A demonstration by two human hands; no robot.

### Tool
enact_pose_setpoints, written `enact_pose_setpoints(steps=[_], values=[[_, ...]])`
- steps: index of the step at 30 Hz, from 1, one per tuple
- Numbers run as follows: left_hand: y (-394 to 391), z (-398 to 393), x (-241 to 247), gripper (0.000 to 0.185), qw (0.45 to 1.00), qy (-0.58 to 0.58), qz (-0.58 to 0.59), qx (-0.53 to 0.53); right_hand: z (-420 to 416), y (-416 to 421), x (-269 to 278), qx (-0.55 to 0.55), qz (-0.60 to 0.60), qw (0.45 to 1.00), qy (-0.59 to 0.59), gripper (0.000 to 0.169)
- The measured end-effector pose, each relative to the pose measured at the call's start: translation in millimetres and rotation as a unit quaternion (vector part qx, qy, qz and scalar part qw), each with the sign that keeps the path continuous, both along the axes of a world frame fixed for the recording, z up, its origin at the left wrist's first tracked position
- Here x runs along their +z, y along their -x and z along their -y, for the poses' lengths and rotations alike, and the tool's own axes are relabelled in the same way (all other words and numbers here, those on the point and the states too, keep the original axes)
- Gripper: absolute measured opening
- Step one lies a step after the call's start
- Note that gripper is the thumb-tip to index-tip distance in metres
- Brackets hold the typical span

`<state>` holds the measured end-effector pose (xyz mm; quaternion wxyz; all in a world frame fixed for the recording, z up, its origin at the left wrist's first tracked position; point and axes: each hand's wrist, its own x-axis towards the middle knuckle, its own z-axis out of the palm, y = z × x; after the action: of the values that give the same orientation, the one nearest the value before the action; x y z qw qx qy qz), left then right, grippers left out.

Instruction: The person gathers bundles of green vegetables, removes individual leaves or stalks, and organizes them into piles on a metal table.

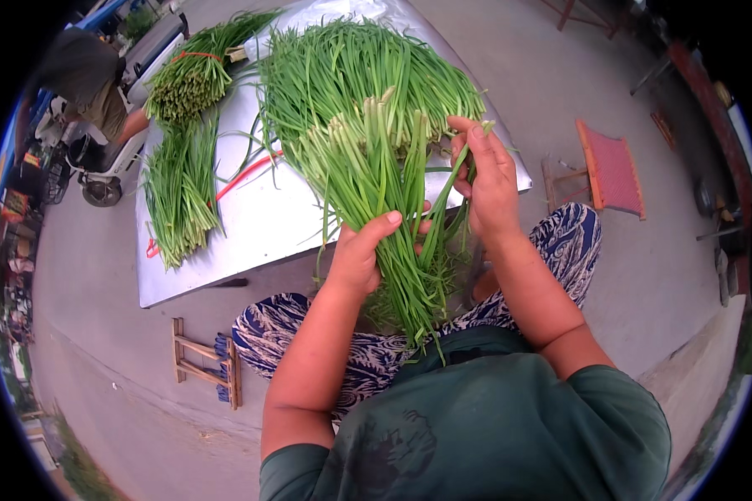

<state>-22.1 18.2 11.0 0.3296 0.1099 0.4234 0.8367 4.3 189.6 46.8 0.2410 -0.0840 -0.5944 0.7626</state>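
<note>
My left hand [365, 253] is closed around a thick bunch of garlic chives [376, 181], its pale cut ends pointing away from me and its leaf tips hanging towards my lap. In my right hand [487, 169], a few chive stalks [466, 153] are pinched near their pale ends, to the right of the bunch. Beyond both hands a large heap of chives [363, 75] lies on a metal-topped table [269, 219]. A smaller pile of chives [178, 194] rests at the table's left, below a bundle [188, 91] tied with a red band.
A red strap [247, 175] lies across the tabletop, and clear plastic [344, 11] covers its far end. On the ground are a folding stool [207, 363] at left and a red-seated stool [614, 172] at right. A person [91, 81] is by a scooter [109, 166] at far left.
</note>
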Motion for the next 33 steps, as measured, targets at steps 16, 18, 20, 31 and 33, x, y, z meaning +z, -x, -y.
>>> enact_pose_setpoints(steps=[16,18,20,31,33], values=[[-0.6,0.0,-12.5,0.04,0.996,0.002,-0.072,0.045,-39.2,8.1,4.1,0.015,-0.141,0.961,0.238,0.021],[-3.0,0.8,-7.8,0.04,0.999,-0.004,-0.027,0.025,-35.0,4.6,7.0,0.042,-0.088,0.985,0.146,0.021],[-4.1,0.1,-7.4,0.039,1.0,0.007,-0.008,-0.009,-14.0,1.5,14.6,0.065,-0.007,0.996,0.062,0.025],[-2.4,9.5,-8.9,0.046,0.998,-0.054,0.016,0.003,-14.7,3.7,-0.3,0.106,-0.035,0.98,0.162,0.012],[-1.6,9.8,-9.6,0.046,0.999,-0.049,0.016,0.006,-29.8,4.4,-1.7,0.07,-0.098,0.966,0.23,0.014]])
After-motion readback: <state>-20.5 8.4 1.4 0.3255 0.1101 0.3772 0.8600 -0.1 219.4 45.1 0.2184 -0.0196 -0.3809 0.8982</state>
